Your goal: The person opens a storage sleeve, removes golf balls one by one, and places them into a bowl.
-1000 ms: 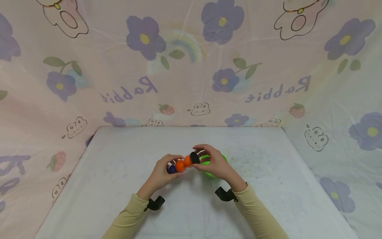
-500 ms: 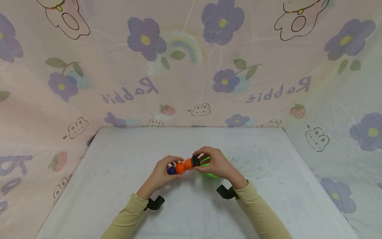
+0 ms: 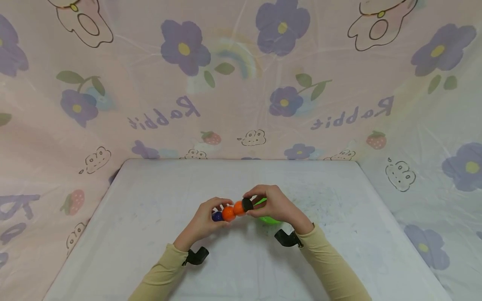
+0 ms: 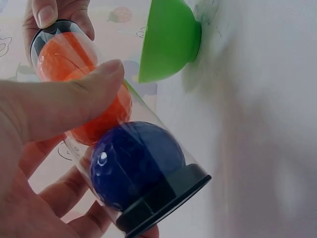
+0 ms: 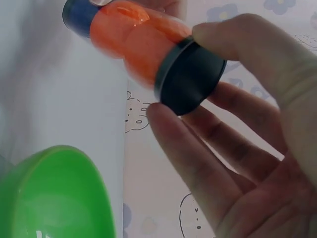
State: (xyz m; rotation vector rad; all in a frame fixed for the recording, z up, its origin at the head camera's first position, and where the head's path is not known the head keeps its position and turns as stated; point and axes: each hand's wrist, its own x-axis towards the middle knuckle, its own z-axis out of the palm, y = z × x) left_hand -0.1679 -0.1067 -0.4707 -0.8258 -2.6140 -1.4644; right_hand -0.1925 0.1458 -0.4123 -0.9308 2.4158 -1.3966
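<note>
A clear tube with black end caps holds two orange balls [image 4: 106, 111] and one dark blue ball [image 4: 133, 161], all dimpled like golf balls. My left hand [image 3: 205, 217] grips the tube around its middle, thumb across the near side, close to the blue end. At the other end, my right hand [image 3: 276, 205] pinches the black cap [image 5: 190, 77] between thumb and fingers. The tube is held tilted above the table, its right end higher in the head view. Just behind the right hand stands a green bowl [image 5: 59, 198], partly hidden by it in the head view.
The white tabletop [image 3: 169, 184] has dark smudges toward its right side. A patterned cloth [image 3: 233, 96] with flowers and rabbits hangs behind and beside the table. Black camera mounts [image 3: 288, 238] sit on both wrists.
The tube's right end and my right hand have shifted slightly right and down. My left hand has barely moved, and both hands keep their hold.
</note>
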